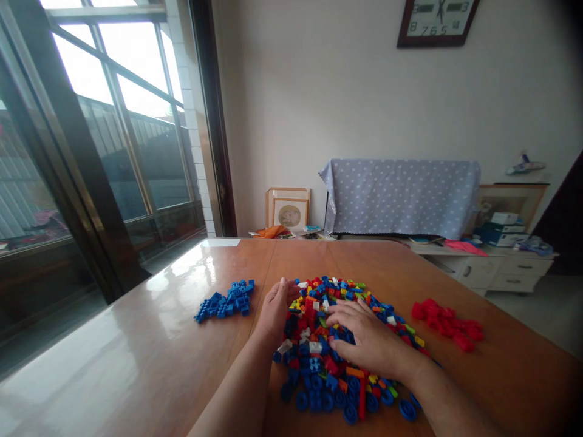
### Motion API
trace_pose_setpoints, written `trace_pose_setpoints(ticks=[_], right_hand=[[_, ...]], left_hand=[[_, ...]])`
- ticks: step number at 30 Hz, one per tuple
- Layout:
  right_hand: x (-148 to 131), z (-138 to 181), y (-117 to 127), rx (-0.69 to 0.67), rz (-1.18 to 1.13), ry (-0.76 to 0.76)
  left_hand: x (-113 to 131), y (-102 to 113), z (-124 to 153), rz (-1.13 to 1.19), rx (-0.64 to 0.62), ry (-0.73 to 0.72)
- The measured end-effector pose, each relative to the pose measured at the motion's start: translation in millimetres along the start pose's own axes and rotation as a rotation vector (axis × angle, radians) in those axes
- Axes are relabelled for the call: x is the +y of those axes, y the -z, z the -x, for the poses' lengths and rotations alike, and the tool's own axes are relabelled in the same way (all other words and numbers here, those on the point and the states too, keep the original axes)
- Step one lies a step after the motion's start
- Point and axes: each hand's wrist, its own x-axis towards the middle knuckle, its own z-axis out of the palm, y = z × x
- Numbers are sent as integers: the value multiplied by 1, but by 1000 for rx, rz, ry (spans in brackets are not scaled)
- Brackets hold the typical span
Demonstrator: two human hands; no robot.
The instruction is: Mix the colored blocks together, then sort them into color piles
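A large heap of mixed toy building bricks (314, 347) in blue, red, yellow, white, orange and green lies on the wooden table in front of me. My left hand (276, 301) stands on edge against the heap's left side, its fingers stretched out and partly hidden. Over the middle of the heap my right hand (359, 331) is spread palm down, touching or just above the bricks; what lies under the palm is hidden. To the left sits a small pile of blue bricks (226, 300). On the right is a pile of red bricks (449, 323).
The glossy wooden table (136, 346) reaches toward the wall. Several blue wheel-like pieces (350, 413) lie along the heap's near edge. Beyond the table are a cloth-covered object (401, 197), a framed picture (289, 209) and a white cabinet (496, 273). Glass doors (132, 133) stand at the left.
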Motion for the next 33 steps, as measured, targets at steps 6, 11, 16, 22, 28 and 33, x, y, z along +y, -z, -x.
trace_pose_setpoints(ticks=[6, 11, 16, 22, 28, 33], right_hand=[[13, -2, 0, 61, 82, -97], [31, -7, -1, 161, 74, -86], [47, -7, -1, 262, 29, -97], [47, -6, -1, 280, 7, -114], [49, -7, -1, 299, -15, -119], [52, -6, 0, 316, -40, -122]], left_hand=[[7, 1, 3, -337, -52, -82], [14, -4, 13, -720, -176, -175], [8, -9, 21, -1176, -275, -331], [3, -9, 22, -1257, -298, -414], [8, -11, 21, -900, -169, -374], [15, -4, 11, -343, 37, -118]])
